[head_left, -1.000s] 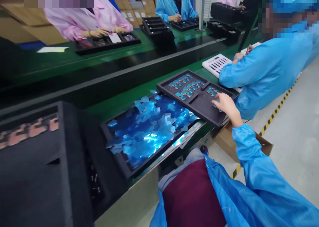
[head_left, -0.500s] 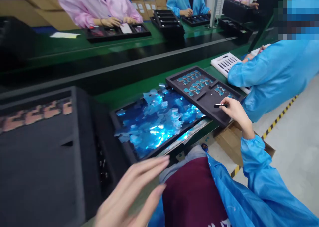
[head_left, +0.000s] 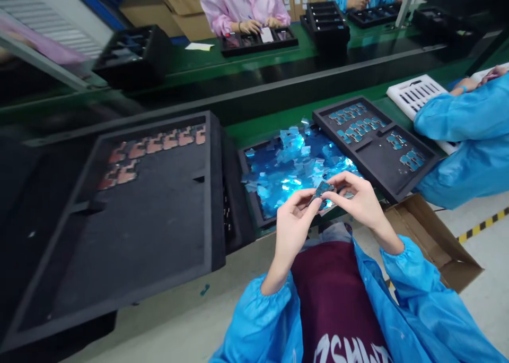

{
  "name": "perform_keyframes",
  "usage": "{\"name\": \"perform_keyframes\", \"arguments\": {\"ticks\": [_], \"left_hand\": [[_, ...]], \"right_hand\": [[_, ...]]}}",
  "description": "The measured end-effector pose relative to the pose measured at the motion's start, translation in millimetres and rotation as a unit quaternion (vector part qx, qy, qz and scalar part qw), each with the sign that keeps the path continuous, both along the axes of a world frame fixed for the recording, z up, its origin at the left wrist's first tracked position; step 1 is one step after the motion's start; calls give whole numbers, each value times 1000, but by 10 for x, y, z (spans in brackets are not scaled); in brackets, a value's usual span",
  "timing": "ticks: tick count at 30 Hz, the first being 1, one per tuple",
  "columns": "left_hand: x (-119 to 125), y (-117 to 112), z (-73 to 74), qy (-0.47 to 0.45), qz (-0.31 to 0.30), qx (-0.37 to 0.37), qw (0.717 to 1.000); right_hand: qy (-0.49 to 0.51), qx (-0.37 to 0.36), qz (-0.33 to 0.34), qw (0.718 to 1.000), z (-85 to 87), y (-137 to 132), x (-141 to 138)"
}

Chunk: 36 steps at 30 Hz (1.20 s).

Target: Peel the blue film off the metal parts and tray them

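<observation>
My left hand [head_left: 293,218] and my right hand [head_left: 360,201] meet in front of me, fingertips pinching a small dark circuit board [head_left: 323,188] from both sides. Part of the board is hidden by the fingers. Just behind it lies a heap of torn blue film pieces [head_left: 292,164] in a shallow black tray [head_left: 254,210]. To the right, a black foam tray [head_left: 392,185] holds rows of boards with blue faces [head_left: 360,129]. On the left, a large black foam tray [head_left: 167,214] carries copper-coloured boards [head_left: 153,144] along its far side.
A cardboard box [head_left: 437,241] sits on the floor at right, near a co-worker's blue sleeve [head_left: 457,113] and a white slotted tray [head_left: 417,95]. Across the green bench, a person in pink [head_left: 246,7] works over a black tray [head_left: 258,42]. Stacked black trays [head_left: 326,23] stand beside it.
My right hand has brought the board from over the right tray toward my middle. My left hand, open before, has come in and now grips it too. The view has turned left.
</observation>
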<state>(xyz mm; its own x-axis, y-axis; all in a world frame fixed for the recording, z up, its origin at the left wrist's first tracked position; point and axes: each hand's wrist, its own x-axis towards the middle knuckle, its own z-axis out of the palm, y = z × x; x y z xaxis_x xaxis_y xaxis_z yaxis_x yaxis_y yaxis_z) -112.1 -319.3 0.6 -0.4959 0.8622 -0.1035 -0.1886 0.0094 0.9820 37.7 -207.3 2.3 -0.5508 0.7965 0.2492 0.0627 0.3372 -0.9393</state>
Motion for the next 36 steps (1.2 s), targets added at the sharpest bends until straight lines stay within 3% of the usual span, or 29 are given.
{"name": "perform_keyframes", "arguments": {"ticks": [4, 10, 14, 18, 22, 25, 30, 33, 36], "left_hand": [[-27, -6, -20, 9, -10, -14, 1000], [-137, 13, 21, 78, -51, -46, 995], [-146, 35, -58, 6, -52, -63, 997], [-130, 36, -106, -18, -18, -40, 999], [-157, 12, -135, -69, -31, -23, 997], [-191, 3, -177, -140, -37, -27, 989], [-264, 29, -205, -258, -9, -26, 966], [-321, 62, -192, -297, 33, -24, 954], [-343, 93, -172, -298, 81, -11, 951]], "right_hand": [[11, -34, 2, 999, -68, -34, -27], [-34, 83, 20, 996, -127, -48, -77], [-58, 179, -13, 982, -200, -77, -129], [-99, 310, -79, 942, -202, -133, -161], [-84, 380, -105, 915, -196, -142, -164], [-86, 424, -98, 896, -222, -127, -134], [-81, 507, -23, 857, -256, -120, -25], [-68, 498, 20, 864, -249, -153, 35], [-10, 428, 23, 903, -217, -206, 44]]}}
